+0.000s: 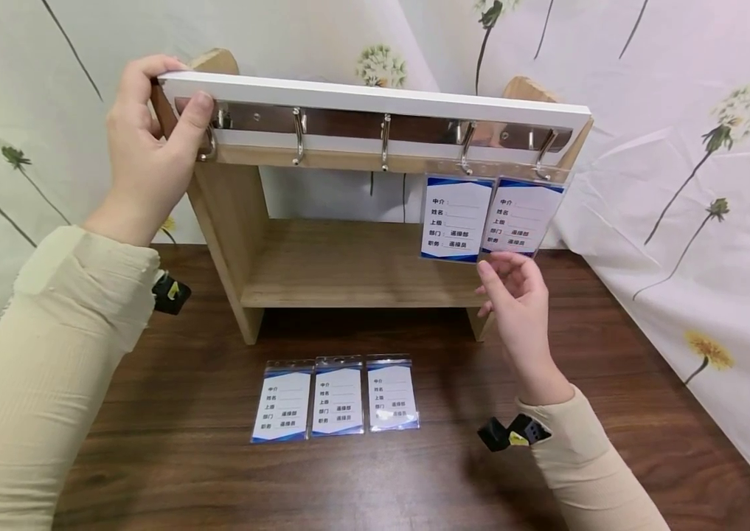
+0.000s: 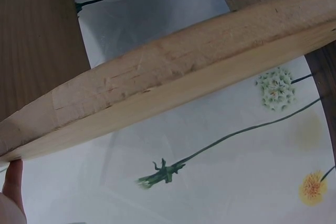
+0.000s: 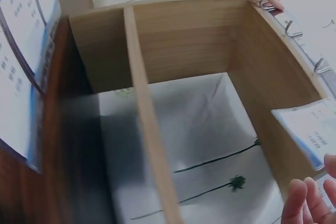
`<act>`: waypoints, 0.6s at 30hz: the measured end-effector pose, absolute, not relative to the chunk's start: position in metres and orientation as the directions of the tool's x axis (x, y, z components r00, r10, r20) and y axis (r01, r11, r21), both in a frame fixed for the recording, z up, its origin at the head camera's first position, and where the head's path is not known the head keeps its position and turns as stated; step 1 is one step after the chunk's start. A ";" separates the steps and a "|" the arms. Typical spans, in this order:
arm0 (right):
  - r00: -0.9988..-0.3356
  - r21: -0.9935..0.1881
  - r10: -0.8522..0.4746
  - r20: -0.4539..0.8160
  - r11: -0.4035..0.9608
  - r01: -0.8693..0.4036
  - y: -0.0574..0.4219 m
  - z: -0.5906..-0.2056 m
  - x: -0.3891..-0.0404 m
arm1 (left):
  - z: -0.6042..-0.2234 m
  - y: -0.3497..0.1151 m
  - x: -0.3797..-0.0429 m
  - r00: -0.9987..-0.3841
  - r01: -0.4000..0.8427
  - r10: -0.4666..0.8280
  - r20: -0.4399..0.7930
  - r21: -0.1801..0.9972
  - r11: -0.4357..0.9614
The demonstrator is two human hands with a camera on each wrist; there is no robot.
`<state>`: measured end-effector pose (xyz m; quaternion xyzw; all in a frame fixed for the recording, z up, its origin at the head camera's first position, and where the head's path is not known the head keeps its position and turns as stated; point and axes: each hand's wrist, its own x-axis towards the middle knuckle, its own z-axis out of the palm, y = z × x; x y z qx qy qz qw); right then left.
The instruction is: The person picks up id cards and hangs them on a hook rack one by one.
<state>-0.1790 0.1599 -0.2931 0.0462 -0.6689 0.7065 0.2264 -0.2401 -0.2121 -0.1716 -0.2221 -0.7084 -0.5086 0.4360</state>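
My left hand (image 1: 155, 147) grips the left end of the wooden hook rack (image 1: 375, 92), thumb on the front of its white rail and fingers behind. My right hand (image 1: 517, 310) is at the lower edges of two hanging badge cards, its fingers loosely bent and nothing pinched. One badge card (image 1: 456, 217) hangs at the fourth hook; another badge card (image 1: 522, 217) hangs at the rightmost hook (image 1: 545, 155). In the right wrist view, the right fingers (image 3: 296, 200) show just below a hanging badge card (image 3: 310, 127). The left fingers' far side is mostly hidden.
Three more badge cards (image 1: 338, 402) lie in a row on the dark wood table (image 1: 361, 487), in front of the rack. The rack has a lower wooden shelf (image 1: 348, 258). A white cloth with printed flowers (image 1: 667, 184) hangs behind and to the right.
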 end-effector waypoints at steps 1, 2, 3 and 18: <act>-0.902 -0.931 0.258 0.347 -0.021 -0.364 0.159 -0.297 -0.179 | -0.171 -0.212 -0.240 -0.515 0.762 -0.124 0.848 0.520 0.386; -0.909 -0.937 0.256 0.330 -0.033 -0.349 0.158 -0.301 -0.179 | -0.171 -0.212 -0.240 -0.513 0.764 -0.122 0.849 0.517 0.385; -0.916 -0.942 0.251 0.314 -0.037 -0.333 0.156 -0.305 -0.179 | -0.172 -0.213 -0.241 -0.506 0.765 -0.111 0.855 0.505 0.399; -0.991 -0.989 0.051 0.126 0.084 -0.122 0.139 -0.348 -0.188 | -0.172 -0.211 -0.241 -0.534 0.748 -0.127 0.836 0.537 0.391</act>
